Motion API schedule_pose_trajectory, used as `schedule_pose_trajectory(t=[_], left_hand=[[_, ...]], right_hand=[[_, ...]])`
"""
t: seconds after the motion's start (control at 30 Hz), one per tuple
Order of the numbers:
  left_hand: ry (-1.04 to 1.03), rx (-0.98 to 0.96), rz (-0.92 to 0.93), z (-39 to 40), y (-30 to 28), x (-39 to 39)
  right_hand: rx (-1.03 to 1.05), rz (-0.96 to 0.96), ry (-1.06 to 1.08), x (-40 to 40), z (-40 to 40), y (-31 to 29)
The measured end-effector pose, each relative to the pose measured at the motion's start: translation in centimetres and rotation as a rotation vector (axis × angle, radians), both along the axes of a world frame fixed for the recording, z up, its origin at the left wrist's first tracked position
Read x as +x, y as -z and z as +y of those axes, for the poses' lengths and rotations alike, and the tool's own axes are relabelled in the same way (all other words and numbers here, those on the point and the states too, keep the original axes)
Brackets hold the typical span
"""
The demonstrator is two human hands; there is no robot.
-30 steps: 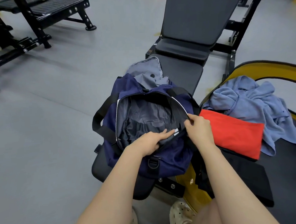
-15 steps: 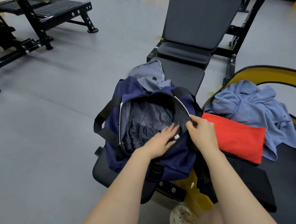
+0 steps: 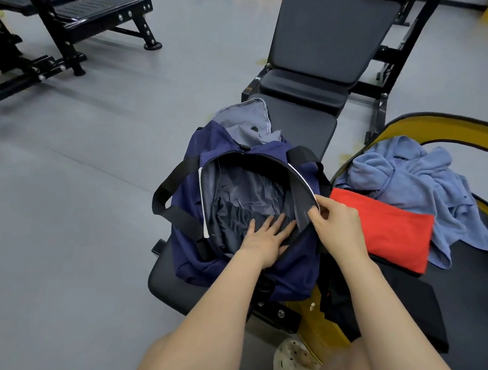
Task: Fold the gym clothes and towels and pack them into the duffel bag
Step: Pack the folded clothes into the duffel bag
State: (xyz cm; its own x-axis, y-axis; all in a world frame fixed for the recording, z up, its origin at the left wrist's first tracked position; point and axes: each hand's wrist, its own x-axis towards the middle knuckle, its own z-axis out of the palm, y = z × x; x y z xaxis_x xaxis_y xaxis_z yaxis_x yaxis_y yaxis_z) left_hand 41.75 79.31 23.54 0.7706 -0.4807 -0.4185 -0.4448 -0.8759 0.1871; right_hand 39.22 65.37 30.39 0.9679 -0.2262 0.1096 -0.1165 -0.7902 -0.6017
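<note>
The bag (image 3: 239, 214) sits on the table (image 3: 168, 276), mouth held wide by the right hand (image 3: 335, 224) pinching its rim, while a dark garment (image 3: 236, 217) is pressed flat inside under the flat-fingered left hand (image 3: 265, 241). If that rim gets let go, the mouth could probably flop shut over the left hand. The red towel (image 3: 384, 230) and blue pile (image 3: 410, 179), just right of the right hand, could be dragged off by a careless reach.
</note>
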Motion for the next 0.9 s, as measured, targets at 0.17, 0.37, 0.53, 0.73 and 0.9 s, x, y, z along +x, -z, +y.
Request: schedule_pose_trajectory(t=[0.17, 0.37, 0.53, 0.73, 0.9], left_hand=[[-0.204, -0.079, -0.416, 4.8, -3.3, 0.4], [-0.761, -0.334, -0.330, 8.8, -4.9, -2.9], [-0.821, -0.730, -0.111, 10.0, -5.3, -4.2], [-0.752, -0.676, -0.033, 10.2, -6.3, -4.6], [-0.755, -0.611, -0.030, 10.0, -7.9, -4.9]], right_hand=[[0.028, 0.013, 0.009, 0.7, -0.1, 0.3], [-0.110, -0.300, -0.334, 1.4, 4.1, 1.3], [-0.172, 0.141, -0.698, 2.1, 8.7, 4.6], [-0.197, 0.458, -0.797, 2.9, 10.4, 7.3], [-0.428, 0.517, -0.823, 2.7, 10.8, 8.2]])
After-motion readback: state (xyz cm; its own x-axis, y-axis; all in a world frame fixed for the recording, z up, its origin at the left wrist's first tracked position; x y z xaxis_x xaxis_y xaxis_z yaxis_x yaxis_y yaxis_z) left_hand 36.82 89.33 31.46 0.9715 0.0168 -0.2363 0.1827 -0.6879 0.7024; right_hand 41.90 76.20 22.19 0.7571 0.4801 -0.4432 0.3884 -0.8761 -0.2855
